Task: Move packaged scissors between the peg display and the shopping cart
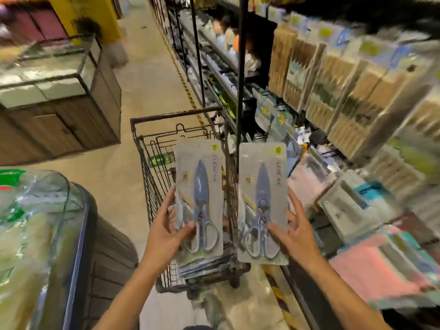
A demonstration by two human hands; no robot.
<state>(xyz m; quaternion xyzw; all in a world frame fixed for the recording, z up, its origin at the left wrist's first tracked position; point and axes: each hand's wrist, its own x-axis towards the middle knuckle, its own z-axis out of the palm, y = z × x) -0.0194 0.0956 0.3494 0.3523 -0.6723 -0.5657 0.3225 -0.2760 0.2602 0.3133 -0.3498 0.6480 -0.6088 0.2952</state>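
I hold two grey card packs of blue-handled scissors upright, side by side, above a dark wire shopping cart. My left hand grips the left scissors pack by its lower left edge, thumb across the front. My right hand grips the right scissors pack by its lower right edge, thumb on the front and fingers spread behind. More flat packs lie stacked in the bottom of the cart. The peg display with hanging goods fills the right side, blurred.
A black upright post of the shelving stands just behind the cart. A glass-topped wooden counter is at the left. A bin of plastic-wrapped goods sits at the near left. Pink and teal packs hang at the lower right.
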